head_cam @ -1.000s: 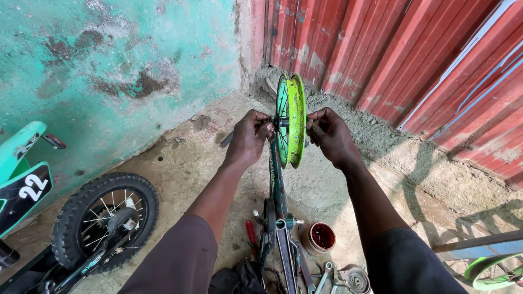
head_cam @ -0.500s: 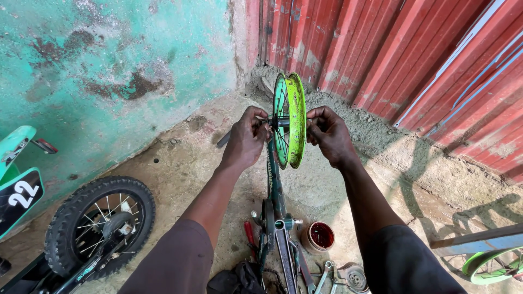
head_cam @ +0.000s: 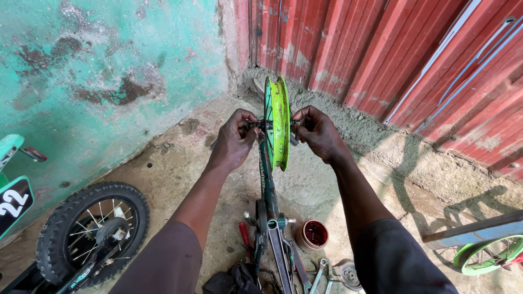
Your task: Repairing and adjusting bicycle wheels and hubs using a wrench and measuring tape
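Observation:
A bare lime-green bicycle rim [head_cam: 280,120] stands upright, edge-on to me, in the end of an upturned dark green bicycle frame [head_cam: 267,190]. My left hand [head_cam: 235,140] grips the axle end on the rim's left side. On the rim's right side my right hand [head_cam: 317,132] pinches the other axle end. Both hands are closed at the hub, which their fingers hide.
A small bicycle with a black knobby tyre [head_cam: 92,231] and a teal number plate [head_cam: 12,204] lies at left. A small tub of red grease [head_cam: 314,234], a spanner [head_cam: 318,272] and loose parts lie near the frame. Another green wheel [head_cam: 487,253] sits at right. Teal wall and red corrugated sheets behind.
Both hands stay at the hub with barely any shift. My view has drifted slightly, nothing else has moved.

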